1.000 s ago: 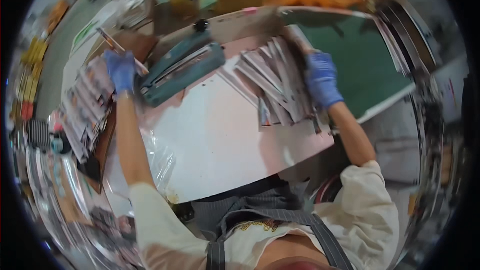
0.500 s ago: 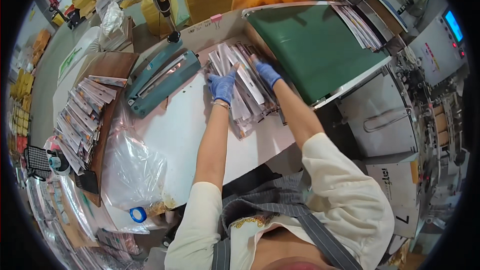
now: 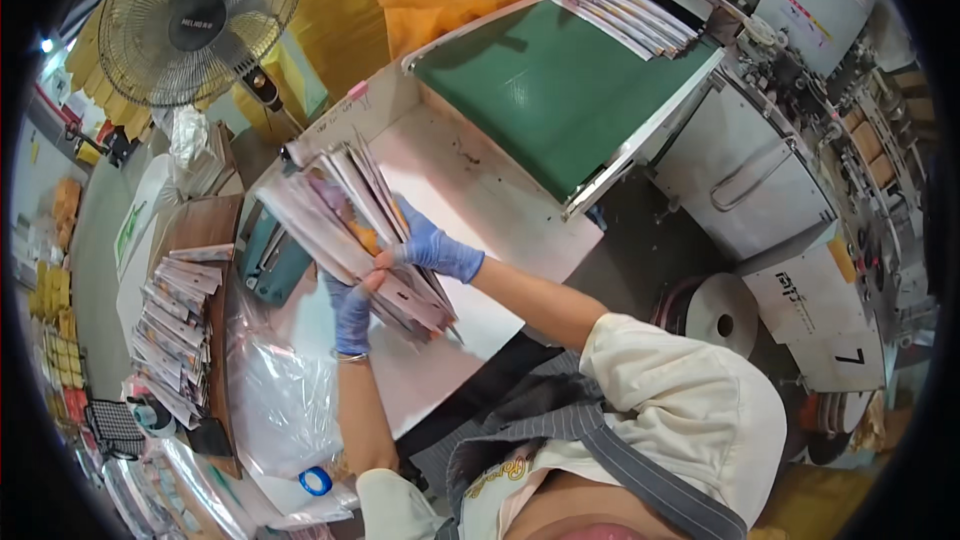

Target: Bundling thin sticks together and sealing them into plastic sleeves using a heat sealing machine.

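Note:
A thick bundle of flat, pale printed packets [image 3: 318,225] is held up above the white tabletop [image 3: 455,345], fanned a little at its far end. My left hand [image 3: 350,315], in a blue fingerless glove, is closed round its near left side. Gripping the right side is my right hand [image 3: 432,246], gloved alike, its thumb across the packets. Behind the bundle, a long teal bench tool [image 3: 275,265] is partly hidden.
A green conveyor belt [image 3: 540,90] rises at the far right, with several packets [image 3: 630,20] at its end. More packets [image 3: 175,335] lie overlapped on a brown board at left. Clear plastic [image 3: 280,390] and a blue tape roll [image 3: 315,481] lie nearby. A fan [image 3: 195,20] stands behind.
Both hands have lifted the bundle off the table beside the belt and carried it left, in front of the teal tool. The view has turned toward the right.

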### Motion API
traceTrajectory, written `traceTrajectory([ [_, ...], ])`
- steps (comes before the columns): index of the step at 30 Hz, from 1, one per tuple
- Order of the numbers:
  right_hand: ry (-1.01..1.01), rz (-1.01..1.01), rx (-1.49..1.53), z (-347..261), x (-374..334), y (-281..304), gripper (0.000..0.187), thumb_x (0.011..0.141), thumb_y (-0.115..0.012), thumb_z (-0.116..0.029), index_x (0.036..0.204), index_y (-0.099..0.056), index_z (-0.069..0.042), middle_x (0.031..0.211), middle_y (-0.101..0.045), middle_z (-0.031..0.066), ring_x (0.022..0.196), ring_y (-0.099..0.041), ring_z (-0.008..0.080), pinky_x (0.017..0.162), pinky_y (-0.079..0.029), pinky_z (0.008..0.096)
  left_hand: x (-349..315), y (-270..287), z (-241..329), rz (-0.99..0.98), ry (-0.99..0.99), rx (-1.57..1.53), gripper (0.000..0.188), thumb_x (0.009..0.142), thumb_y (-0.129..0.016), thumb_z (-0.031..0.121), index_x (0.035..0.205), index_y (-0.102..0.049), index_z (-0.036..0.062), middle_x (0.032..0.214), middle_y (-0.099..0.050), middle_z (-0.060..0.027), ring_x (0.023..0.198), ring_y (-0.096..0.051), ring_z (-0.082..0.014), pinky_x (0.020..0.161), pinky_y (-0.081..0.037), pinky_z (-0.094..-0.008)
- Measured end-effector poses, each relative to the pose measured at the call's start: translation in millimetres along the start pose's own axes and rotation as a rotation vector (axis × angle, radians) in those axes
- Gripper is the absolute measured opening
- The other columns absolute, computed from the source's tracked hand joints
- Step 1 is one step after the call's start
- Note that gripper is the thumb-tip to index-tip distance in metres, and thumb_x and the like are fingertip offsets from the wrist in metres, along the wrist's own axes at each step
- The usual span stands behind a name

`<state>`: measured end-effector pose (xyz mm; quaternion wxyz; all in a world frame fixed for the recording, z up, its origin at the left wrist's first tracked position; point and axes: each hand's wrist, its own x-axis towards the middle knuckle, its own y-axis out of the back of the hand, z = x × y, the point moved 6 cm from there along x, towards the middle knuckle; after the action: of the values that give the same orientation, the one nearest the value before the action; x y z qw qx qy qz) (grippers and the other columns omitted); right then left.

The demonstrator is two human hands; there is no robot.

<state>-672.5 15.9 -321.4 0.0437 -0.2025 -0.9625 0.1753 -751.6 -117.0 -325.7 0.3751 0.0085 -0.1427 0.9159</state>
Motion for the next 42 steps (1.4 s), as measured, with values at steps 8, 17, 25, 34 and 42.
traceTrajectory([
  [8,0.507,-0.340,-0.251,-69.8,-27.3,-51.7,0.132,0.041,-0.088,-0.028,0.139,-0.004,-0.003,0.141,-0.018,0.0144,0.131,-0.019,0.0252,0.107,-0.014,0.0338,-27.8,13.1,60.0,-0.269,-0.578,1.026,0.110,0.043,-0.086,0.040,0.131,-0.030,0.0041,0.121,-0.047,-0.0135,0.111,-0.047,-0.0245,0.096,-0.035,-0.0390],
  [17,0.536,-0.461,-0.183,-84.4,-41.1,-74.2,0.141,0.036,-0.089,-0.040,0.140,0.002,-0.011,0.140,-0.021,0.0153,0.125,-0.031,0.0259,0.102,-0.028,0.0373,-50.9,-18.6,89.0,-0.206,-0.456,-0.106,0.148,0.036,-0.091,0.024,0.138,0.016,0.0131,0.139,-0.021,-0.0135,0.124,-0.033,-0.0256,0.103,-0.027,-0.0365],
  [25,0.301,-0.246,-0.272,-67.6,-66.4,-103.3,0.076,0.061,-0.079,-0.020,0.125,-0.042,-0.004,0.107,-0.056,0.0067,0.099,-0.054,0.0168,0.089,-0.042,0.0294,-81.8,-19.2,68.1,-0.277,-0.026,-0.134,0.075,0.055,-0.082,0.032,0.116,-0.048,0.0038,0.115,-0.054,-0.0119,0.106,-0.052,-0.0231,0.093,-0.041,-0.0313],
  [34,-0.489,-0.884,0.073,90.7,-85.4,-131.4,0.034,0.063,-0.063,-0.020,0.088,-0.063,0.002,0.090,-0.063,0.0103,0.084,-0.057,0.0179,0.080,-0.044,0.0274,-258.7,26.8,-90.7,0.183,0.415,-0.761,0.039,0.083,-0.055,0.026,0.115,-0.048,0.0058,0.102,-0.057,-0.0084,0.090,-0.057,-0.0182,0.083,-0.047,-0.0297],
  [42,-0.691,-0.794,0.215,101.1,-108.8,-156.3,0.026,0.063,-0.062,-0.018,0.082,-0.062,0.001,0.077,-0.063,0.0104,0.068,-0.059,0.0169,0.068,-0.048,0.0276,-290.9,52.4,68.3,1.037,-0.323,0.104,0.027,0.081,-0.059,0.022,0.103,-0.054,0.0068,0.102,-0.051,-0.0053,0.092,-0.050,-0.0194,0.080,-0.043,-0.0317],
])
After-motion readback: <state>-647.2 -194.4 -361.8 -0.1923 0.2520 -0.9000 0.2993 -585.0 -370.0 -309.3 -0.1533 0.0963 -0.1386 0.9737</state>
